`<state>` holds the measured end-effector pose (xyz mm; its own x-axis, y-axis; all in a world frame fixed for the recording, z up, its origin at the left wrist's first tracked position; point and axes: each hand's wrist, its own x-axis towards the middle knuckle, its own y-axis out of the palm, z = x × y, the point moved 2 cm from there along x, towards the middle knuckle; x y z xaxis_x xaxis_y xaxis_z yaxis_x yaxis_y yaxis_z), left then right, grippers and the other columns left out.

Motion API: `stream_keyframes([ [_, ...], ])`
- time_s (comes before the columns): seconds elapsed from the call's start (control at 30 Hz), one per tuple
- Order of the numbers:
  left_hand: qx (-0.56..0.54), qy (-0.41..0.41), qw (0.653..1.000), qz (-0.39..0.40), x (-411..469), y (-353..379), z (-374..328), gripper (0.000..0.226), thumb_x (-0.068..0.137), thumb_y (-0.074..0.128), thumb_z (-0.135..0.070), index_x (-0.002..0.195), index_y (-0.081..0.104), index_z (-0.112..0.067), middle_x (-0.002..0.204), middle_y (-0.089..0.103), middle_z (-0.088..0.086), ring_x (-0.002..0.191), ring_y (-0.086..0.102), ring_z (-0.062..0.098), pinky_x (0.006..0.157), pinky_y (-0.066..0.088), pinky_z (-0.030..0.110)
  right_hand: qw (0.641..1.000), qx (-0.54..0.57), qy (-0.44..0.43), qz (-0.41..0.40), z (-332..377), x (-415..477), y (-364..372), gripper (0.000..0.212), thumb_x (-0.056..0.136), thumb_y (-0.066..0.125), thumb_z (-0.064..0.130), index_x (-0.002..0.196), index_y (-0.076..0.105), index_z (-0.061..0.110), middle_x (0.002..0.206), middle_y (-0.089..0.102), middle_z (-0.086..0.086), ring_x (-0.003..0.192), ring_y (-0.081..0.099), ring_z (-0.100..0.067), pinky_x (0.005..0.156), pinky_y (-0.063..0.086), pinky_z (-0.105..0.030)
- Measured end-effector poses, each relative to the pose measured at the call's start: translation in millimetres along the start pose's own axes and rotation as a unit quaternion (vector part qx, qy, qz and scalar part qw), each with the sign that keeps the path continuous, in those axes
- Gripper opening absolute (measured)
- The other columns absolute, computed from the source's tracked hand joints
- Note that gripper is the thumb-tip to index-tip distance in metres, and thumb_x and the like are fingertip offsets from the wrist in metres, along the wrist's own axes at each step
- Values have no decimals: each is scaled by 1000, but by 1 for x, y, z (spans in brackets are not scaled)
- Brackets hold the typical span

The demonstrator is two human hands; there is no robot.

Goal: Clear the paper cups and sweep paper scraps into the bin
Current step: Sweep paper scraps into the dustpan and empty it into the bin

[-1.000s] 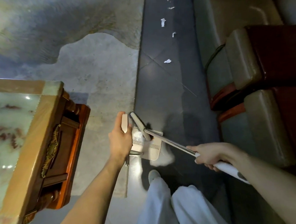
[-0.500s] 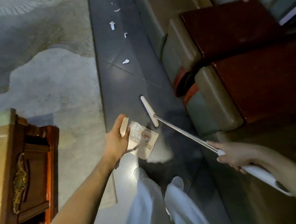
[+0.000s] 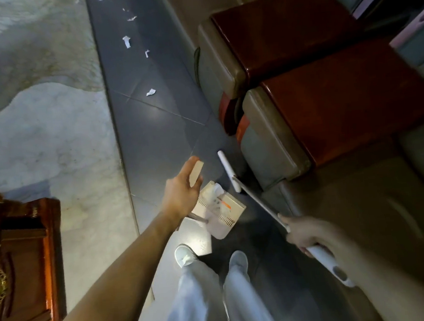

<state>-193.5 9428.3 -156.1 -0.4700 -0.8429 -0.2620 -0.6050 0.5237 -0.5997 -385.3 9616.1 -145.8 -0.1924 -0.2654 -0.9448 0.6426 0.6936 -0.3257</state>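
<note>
1. Trousers [image 3: 215, 298], pale; two light shoes [image 3: 185, 256] on the floor at the bottom of the view.
2. Right hand [image 3: 304, 234]: clenched round the broom [image 3: 259, 202] where the metal shaft meets the white grip. The shaft slants forward and to the left.
3. Left hand [image 3: 180, 195]: fingers and thumb wrapped round the beige handle top [image 3: 196, 170] of the dustpan [image 3: 222, 209].
4. Dustpan: beige, comb-toothed edges, just ahead of the shoes, below the left hand. It holds white matter and an orange streak; what these are cannot be told.
5. Broom head [image 3: 229, 170]: white, narrow, just beside the dustpan on its right, close to the seating.
6. Wooden cabinet [image 3: 24, 261]: red-brown, carved, at the left edge.
7. Upholstered seating [image 3: 267, 136]: grey-green, glossy red-brown armrest tops, along the right.
8. Dark tiled floor [image 3: 154, 139]: a strip between the seating and a pale patterned rug [image 3: 40, 122].
9. Paper scraps: white, scattered on the tiles well ahead of the dustpan, nearest one [image 3: 151, 92], others beyond [image 3: 126, 41].
</note>
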Motion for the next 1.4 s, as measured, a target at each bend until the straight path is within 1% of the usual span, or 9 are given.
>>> stream_keyframes([
  [0.23,-3,4,999,-40,26,-4,-14,48,99,51,-29,144,35,-35,132,56,2,94,60,17,87,42,24,996,59,-44,55,-10,-28,-39,68,100,44,18,152,7,41,83,54,-8,58,48,-10,48,44,-19],
  [0.43,-42,-40,989,-135,72,-56,-2,49,99,49,-32,145,34,-31,138,53,5,96,63,27,92,54,46,999,-5,-46,14,26,-16,-133,70,99,45,18,151,5,43,92,59,-8,63,53,-10,51,48,-18],
  [0.67,-94,-58,974,-197,187,-123,21,48,99,48,-34,144,33,-35,130,50,-10,92,53,10,81,51,27,996,-31,-66,-43,124,23,-277,73,98,49,21,152,3,41,84,59,-4,59,57,-11,49,49,-21],
  [0.77,-117,-67,972,-193,244,-156,27,50,98,48,-36,145,30,-37,123,42,-19,83,49,1,59,44,6,995,-7,-83,-52,172,44,-331,72,97,49,20,152,6,40,85,63,-8,56,56,-10,47,48,-21],
  [0.83,-121,-74,970,-197,282,-179,27,50,98,48,-35,145,30,-35,121,42,-19,79,49,-3,51,42,4,994,9,-92,-61,203,58,-365,72,97,51,19,152,8,39,80,62,-9,56,55,-10,48,48,-22],
  [1.0,-121,-110,965,-207,367,-226,33,47,100,46,-34,142,28,-42,122,59,5,90,65,33,71,60,46,990,100,-92,-45,273,93,-446,77,94,55,12,151,14,41,68,56,-8,47,50,-9,43,45,-22],
  [1.2,-121,-137,955,-232,461,-262,55,47,98,49,-24,119,35,-63,76,59,-10,53,57,9,40,41,16,994,-13,-96,-48,356,156,-552,84,91,53,4,153,6,37,68,61,-9,51,53,-14,46,47,-24],
  [1.3,-139,-174,935,-275,504,-276,56,44,99,49,-23,131,38,-51,94,62,-9,61,57,3,48,42,11,991,-68,-101,-58,391,198,-608,83,91,47,1,153,3,33,76,62,-12,52,54,-16,44,46,-24],
  [1.4,-139,-175,929,-297,549,-292,49,43,98,51,-16,140,43,-25,130,57,0,102,60,18,83,48,27,981,-151,-91,-83,417,240,-643,80,91,45,1,154,0,21,92,65,-15,65,64,-23,45,47,-25],
])
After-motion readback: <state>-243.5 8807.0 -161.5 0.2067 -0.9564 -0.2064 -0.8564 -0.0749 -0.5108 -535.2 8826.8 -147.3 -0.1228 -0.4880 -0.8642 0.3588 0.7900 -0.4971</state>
